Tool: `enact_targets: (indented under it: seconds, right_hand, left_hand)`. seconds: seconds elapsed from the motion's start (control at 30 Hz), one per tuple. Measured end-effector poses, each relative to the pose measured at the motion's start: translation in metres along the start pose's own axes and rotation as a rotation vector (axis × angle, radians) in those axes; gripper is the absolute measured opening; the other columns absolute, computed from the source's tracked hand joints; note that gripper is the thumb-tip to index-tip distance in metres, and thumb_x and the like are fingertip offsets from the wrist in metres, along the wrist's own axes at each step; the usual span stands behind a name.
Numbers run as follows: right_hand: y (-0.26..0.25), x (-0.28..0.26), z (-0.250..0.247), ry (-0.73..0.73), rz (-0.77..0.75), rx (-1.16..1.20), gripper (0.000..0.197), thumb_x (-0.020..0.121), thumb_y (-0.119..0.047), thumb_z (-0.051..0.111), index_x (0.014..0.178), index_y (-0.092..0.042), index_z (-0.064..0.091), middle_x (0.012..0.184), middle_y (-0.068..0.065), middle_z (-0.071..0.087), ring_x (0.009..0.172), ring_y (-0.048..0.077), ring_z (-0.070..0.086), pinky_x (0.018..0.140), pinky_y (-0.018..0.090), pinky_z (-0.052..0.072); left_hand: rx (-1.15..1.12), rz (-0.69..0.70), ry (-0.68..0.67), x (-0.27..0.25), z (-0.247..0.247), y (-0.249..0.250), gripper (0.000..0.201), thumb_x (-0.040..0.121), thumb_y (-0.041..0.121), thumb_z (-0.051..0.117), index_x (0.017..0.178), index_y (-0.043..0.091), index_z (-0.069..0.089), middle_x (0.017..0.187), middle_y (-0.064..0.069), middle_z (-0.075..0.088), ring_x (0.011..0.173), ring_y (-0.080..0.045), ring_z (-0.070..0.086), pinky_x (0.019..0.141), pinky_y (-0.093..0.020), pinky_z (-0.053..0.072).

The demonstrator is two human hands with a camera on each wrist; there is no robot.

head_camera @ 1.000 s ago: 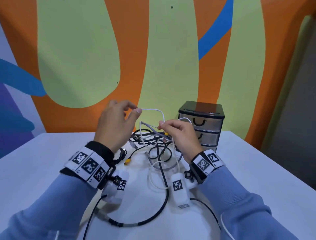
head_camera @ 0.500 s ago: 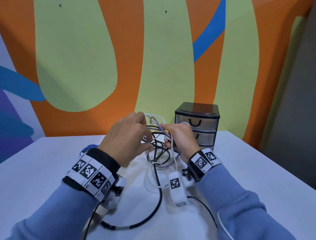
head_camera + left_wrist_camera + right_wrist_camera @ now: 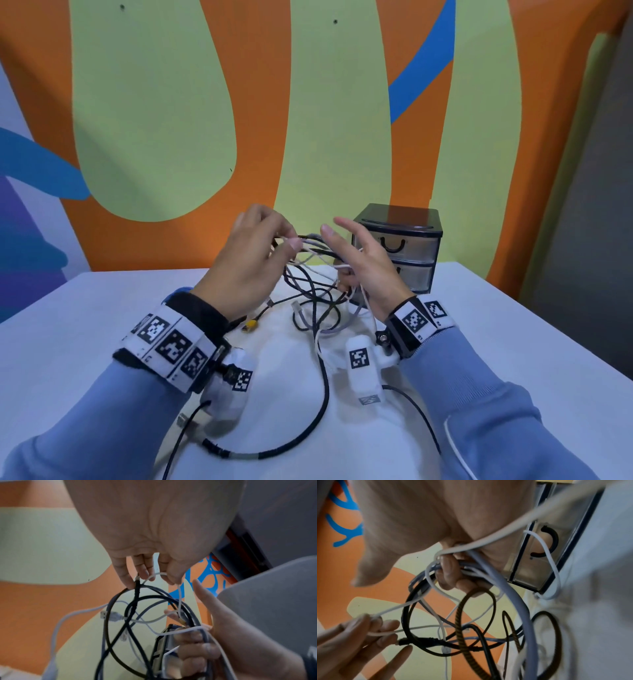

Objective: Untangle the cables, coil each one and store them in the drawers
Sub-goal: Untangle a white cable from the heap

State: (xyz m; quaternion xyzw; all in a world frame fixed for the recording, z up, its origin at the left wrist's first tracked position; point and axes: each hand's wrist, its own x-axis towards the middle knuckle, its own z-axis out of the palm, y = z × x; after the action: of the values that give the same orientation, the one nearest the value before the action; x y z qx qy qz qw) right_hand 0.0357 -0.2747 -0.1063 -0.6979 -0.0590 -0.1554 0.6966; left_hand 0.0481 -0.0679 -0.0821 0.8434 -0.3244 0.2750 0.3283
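Observation:
A tangle of black, white and grey cables [image 3: 308,287] hangs between my two hands above the white table. My left hand [image 3: 289,240] pinches a thin white cable [image 3: 155,575] and touches the plug end of a black cable [image 3: 137,586]. My right hand [image 3: 342,260] has its index finger and thumb stretched out, while its lower fingers [image 3: 452,573] curl round a bundle of grey, white and black loops. Just behind the right hand stands the small drawer unit [image 3: 400,253], black-framed with translucent drawers, both visible drawers closed.
A thick black cable [image 3: 318,404] trails from the tangle over the table [image 3: 68,342] toward the front edge. A yellow plug [image 3: 250,325] lies under my left wrist. An orange and green painted wall closes off the back.
Both hands have lifted the tangle higher off the table. My right index finger and thumb have straightened out, and the yellow plug has reappeared from under my left hand.

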Motion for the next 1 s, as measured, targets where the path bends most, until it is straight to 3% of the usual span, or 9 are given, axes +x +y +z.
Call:
enact_targets:
  seconds: [0.13, 0.23, 0.4, 0.57, 0.67, 0.77, 0.83, 0.93, 1.0]
  right_hand:
    - [0.003, 0.003, 0.004, -0.084, -0.073, -0.031, 0.031, 0.088, -0.044, 0.082, 0.106, -0.019, 0.081, 0.08, 0.014, 0.037, 0.055, 0.018, 0.032, 0.051, 0.026, 0.031]
    - [0.005, 0.006, 0.004, -0.035, -0.035, -0.032, 0.026, 0.095, -0.041, 0.075, 0.098, -0.016, 0.081, 0.07, 0.004, 0.044, 0.052, 0.017, 0.04, 0.054, 0.027, 0.039]
    - [0.008, 0.013, -0.003, 0.03, -0.056, -0.17, 0.031, 0.103, -0.036, 0.065, 0.081, -0.014, 0.068, 0.066, -0.002, 0.041, 0.057, 0.014, 0.039, 0.06, 0.029, 0.039]
    - [0.008, 0.013, -0.005, 0.048, 0.034, -0.141, 0.029, 0.106, -0.029, 0.06, 0.083, -0.011, 0.062, 0.07, 0.009, 0.048, 0.057, 0.019, 0.048, 0.057, 0.024, 0.042]
    - [0.01, 0.012, -0.005, 0.081, -0.017, -0.357, 0.038, 0.108, -0.034, 0.053, 0.086, -0.005, 0.063, 0.072, 0.004, 0.042, 0.054, 0.017, 0.038, 0.057, 0.029, 0.03]
    - [0.016, 0.013, -0.006, 0.11, -0.06, -0.463, 0.032, 0.107, -0.029, 0.052, 0.101, -0.001, 0.065, 0.071, 0.003, 0.052, 0.059, 0.022, 0.048, 0.057, 0.031, 0.034]
    - [0.017, 0.012, -0.006, 0.106, -0.07, -0.492, 0.011, 0.101, -0.019, 0.06, 0.111, -0.017, 0.064, 0.097, 0.006, 0.066, 0.08, 0.024, 0.063, 0.066, 0.033, 0.047]
    - [0.009, 0.007, -0.004, 0.018, -0.158, -0.519, 0.044, 0.088, -0.009, 0.069, 0.124, -0.035, 0.062, 0.113, -0.003, 0.063, 0.102, 0.012, 0.063, 0.083, 0.033, 0.052]
    - [0.001, 0.002, -0.001, -0.059, -0.244, -0.548, 0.057, 0.082, -0.018, 0.075, 0.131, -0.046, 0.061, 0.124, -0.007, 0.058, 0.12, 0.008, 0.055, 0.098, 0.034, 0.048]
  left_hand:
    - [-0.226, -0.041, 0.067, 0.002, -0.005, -0.001, 0.014, 0.11, 0.031, 0.055, 0.101, 0.02, 0.06, 0.105, 0.005, 0.056, 0.105, -0.016, 0.053, 0.087, -0.028, 0.041]
    - [-0.368, -0.049, 0.141, 0.002, -0.008, -0.002, 0.016, 0.11, 0.03, 0.056, 0.102, 0.017, 0.061, 0.104, 0.002, 0.066, 0.098, -0.013, 0.059, 0.083, -0.02, 0.044]
    - [-0.613, -0.036, 0.368, 0.008, -0.018, -0.003, 0.014, 0.111, 0.029, 0.053, 0.101, 0.022, 0.058, 0.094, 0.005, 0.07, 0.091, -0.014, 0.065, 0.094, -0.04, 0.055]
    - [-0.835, -0.069, 0.718, 0.013, -0.044, -0.003, 0.013, 0.113, 0.026, 0.048, 0.101, 0.022, 0.051, 0.074, 0.008, 0.063, 0.07, -0.01, 0.06, 0.076, -0.035, 0.059]
    - [-0.831, -0.122, 0.845, 0.013, -0.053, -0.006, 0.014, 0.113, 0.03, 0.048, 0.102, 0.022, 0.05, 0.064, 0.009, 0.053, 0.062, -0.009, 0.051, 0.064, -0.028, 0.054]
    - [-0.845, -0.145, 0.77, 0.013, -0.056, -0.008, 0.016, 0.11, 0.029, 0.055, 0.096, 0.022, 0.052, 0.059, 0.01, 0.04, 0.058, -0.01, 0.039, 0.054, -0.025, 0.043]
    - [-0.826, -0.137, 0.683, 0.012, -0.054, -0.007, 0.018, 0.109, 0.029, 0.058, 0.093, 0.023, 0.052, 0.058, 0.012, 0.039, 0.057, -0.01, 0.038, 0.054, -0.026, 0.042]
    - [-0.784, -0.1, 0.588, 0.01, -0.047, 0.002, 0.02, 0.109, 0.028, 0.058, 0.09, 0.023, 0.053, 0.063, 0.009, 0.046, 0.061, -0.01, 0.045, 0.063, -0.03, 0.052]
    - [-0.758, -0.076, 0.543, 0.01, -0.044, 0.007, 0.024, 0.109, 0.027, 0.059, 0.086, 0.021, 0.053, 0.071, 0.002, 0.052, 0.064, -0.011, 0.052, 0.071, -0.032, 0.056]
